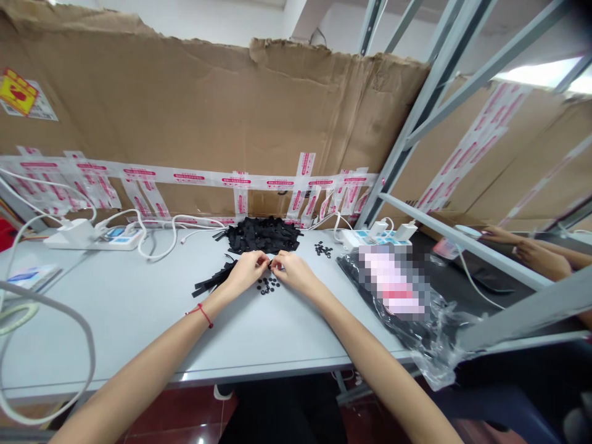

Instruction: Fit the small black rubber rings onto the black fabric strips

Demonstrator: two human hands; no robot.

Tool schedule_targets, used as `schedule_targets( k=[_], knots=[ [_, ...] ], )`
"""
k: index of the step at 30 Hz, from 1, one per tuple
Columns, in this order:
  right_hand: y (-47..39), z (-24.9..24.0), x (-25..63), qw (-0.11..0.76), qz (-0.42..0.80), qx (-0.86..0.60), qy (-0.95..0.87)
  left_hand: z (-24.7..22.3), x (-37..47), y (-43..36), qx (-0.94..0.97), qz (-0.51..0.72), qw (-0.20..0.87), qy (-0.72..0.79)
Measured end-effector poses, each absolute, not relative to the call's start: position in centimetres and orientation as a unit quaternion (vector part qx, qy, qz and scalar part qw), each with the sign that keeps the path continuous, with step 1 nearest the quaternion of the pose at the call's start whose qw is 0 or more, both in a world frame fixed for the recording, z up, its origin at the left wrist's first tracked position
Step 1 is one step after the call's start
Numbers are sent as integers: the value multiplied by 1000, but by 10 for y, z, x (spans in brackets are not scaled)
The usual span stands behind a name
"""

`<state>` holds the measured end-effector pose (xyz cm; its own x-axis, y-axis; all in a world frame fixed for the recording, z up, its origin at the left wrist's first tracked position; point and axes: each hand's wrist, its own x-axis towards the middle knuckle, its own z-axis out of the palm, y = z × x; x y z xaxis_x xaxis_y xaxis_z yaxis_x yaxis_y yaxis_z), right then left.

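Observation:
My left hand [250, 268] and my right hand [287, 269] meet fingertip to fingertip over the middle of the table. Both are closed in a pinch around something small and dark, mostly hidden by the fingers. Just below them lie several small black round pieces [267, 285], loose on the tabletop. A bundle of black fabric strips [213, 282] sits beside my left wrist, partly behind my left hand. Beyond my hands is a large heap of black strips [263, 234]. Another group of small black pieces [323, 249] is to the right of that heap.
A clear plastic bag with dark contents [370, 290] lies at the table's right side. White power strips [95, 237] and cables run along the back, below a taped cardboard wall [208, 111]. A metal frame [416, 129] divides off the right, where another person's hands [539, 253] are visible.

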<state>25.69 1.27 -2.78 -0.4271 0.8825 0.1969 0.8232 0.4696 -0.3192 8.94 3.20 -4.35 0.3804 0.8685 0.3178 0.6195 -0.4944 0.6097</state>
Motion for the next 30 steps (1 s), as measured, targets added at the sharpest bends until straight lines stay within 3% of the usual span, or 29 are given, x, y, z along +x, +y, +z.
schedule_targets(
  k=[7, 12, 18, 24, 30],
  knots=[
    [9, -16, 269, 140, 71, -524, -837, -28, 72, 33, 817, 317, 147, 459],
    [7, -17, 270, 76, 66, -529, -843, 5, 34, 29, 848, 195, 49, 491],
    [12, -8, 294, 93, 76, -563, -818, 26, -16, 30, 778, 91, 6, 622],
    [14, -6, 294, 170, 63, -553, -813, 29, 25, 48, 779, 131, 32, 612],
    [12, -9, 292, 163, 63, -548, -818, -5, 69, 85, 740, 200, 88, 636]
  ],
)
